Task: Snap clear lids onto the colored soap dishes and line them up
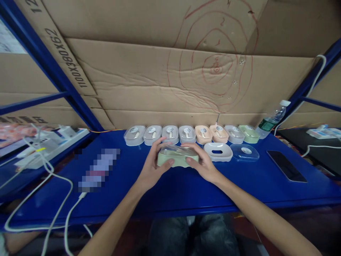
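Note:
Between my two hands I hold a pale green soap box (178, 160) with a clear lid, tilted above the blue table. My left hand (154, 164) wraps its left side, thumb on the front wall. On the other side, my right hand (204, 165) grips it the same way, thumb in front and fingers over the top. Just right of my right hand lies a white soap box base (218, 152) with an oval hole. Beside that base is a loose clear lid (244, 152) bearing a round sticker.
Several lidded boxes in grey, peach and green, such as a grey one (135, 135), line the cardboard wall (149, 89). A water bottle (271, 121) leans at the back right. A phone (286, 166) lies right; a pixelated device (99, 170) with a cable (68, 213) lies left.

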`<state>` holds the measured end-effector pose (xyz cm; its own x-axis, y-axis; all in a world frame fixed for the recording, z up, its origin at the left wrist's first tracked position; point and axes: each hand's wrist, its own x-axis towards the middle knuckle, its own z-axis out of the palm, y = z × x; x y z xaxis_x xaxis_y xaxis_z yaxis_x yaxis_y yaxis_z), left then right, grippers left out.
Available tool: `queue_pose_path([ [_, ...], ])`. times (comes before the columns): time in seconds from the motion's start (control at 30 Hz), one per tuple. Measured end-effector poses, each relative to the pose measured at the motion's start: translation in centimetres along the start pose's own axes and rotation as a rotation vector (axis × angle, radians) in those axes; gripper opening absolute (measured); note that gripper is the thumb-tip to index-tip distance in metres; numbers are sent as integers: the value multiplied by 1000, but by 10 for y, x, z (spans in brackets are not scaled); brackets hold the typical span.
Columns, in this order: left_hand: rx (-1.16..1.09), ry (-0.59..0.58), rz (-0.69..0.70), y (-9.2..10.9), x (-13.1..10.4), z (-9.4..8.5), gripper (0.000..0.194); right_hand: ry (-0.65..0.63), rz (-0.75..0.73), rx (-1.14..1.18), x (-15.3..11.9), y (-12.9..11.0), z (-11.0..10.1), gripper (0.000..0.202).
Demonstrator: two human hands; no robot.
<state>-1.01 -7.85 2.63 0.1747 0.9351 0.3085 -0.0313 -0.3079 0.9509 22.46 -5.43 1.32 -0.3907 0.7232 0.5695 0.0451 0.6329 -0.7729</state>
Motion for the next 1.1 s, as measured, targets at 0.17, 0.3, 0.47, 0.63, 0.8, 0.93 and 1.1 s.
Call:
queue_pose_path([
  [0.17,27,-73,17,0,2,-11,92,-62,-29,-6,4,0,-3,40],
  [0.3,22,-108,27,-4,2,-14,99,-12,-24,2,5,-1,-6,39],
  [0.47,-2,-139,44,-7,1,-11,103,-87,-70,-51,4,-6,-5,42],
  [0.63,8,-131,97,-5,3,-11,96,-126,-65,-48,3,-7,-3,43],
  [0.8,52,-118,126,-2,4,-11,83,-105,-65,-36,2,-6,-4,41],
  [0.93,73,-95,117,3,3,-9,73,-99,-64,-47,2,-7,-3,40],
  [1.1,70,-59,85,8,3,-7,58,-118,-77,-60,3,-4,-3,41],
])
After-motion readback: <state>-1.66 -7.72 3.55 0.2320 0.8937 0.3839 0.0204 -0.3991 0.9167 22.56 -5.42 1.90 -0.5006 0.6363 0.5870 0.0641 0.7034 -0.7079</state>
